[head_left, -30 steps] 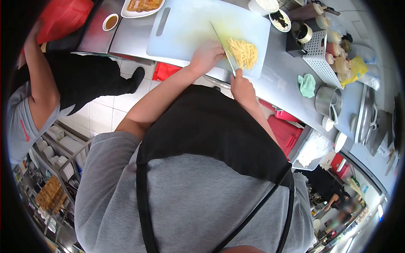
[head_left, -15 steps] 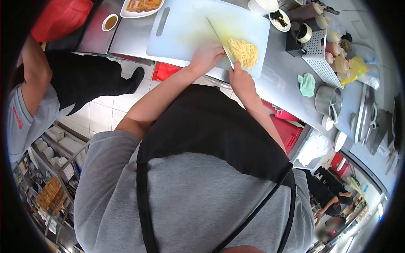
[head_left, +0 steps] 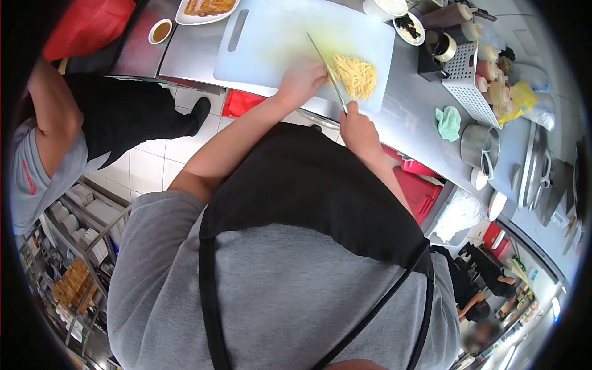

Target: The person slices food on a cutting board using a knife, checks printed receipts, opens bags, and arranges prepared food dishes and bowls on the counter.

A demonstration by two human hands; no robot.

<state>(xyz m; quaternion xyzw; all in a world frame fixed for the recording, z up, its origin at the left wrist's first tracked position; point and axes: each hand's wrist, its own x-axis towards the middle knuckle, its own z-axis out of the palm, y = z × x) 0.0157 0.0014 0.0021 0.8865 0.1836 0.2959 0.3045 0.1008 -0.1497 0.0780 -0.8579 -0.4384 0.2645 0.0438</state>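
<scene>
My right hand (head_left: 359,127) is wrapped around the handle of a long kitchen knife (head_left: 335,84), whose blade slants up and left over a white cutting board (head_left: 265,37). Beside the blade, my left hand (head_left: 301,81) rests on the board with its fingers curled together, the fingertips close to the steel. Whatever lies under those fingers is hidden. On the blade's right side sits a pile of thin pale-yellow strips (head_left: 356,75). A yellowish wet stain marks the middle of the board.
A white dish of brown food (head_left: 208,7) and a small sauce bowl (head_left: 160,31) stand at the left. Rightward are a bowl with dark bits (head_left: 409,29), a bottle basket (head_left: 465,80), a green cloth (head_left: 448,123) and a metal pot (head_left: 479,147). Another person (head_left: 55,135) stands at left.
My right hand has drawn the knife back toward me and slightly right. My left hand has stayed in about the same place, and the yellow strips look unchanged.
</scene>
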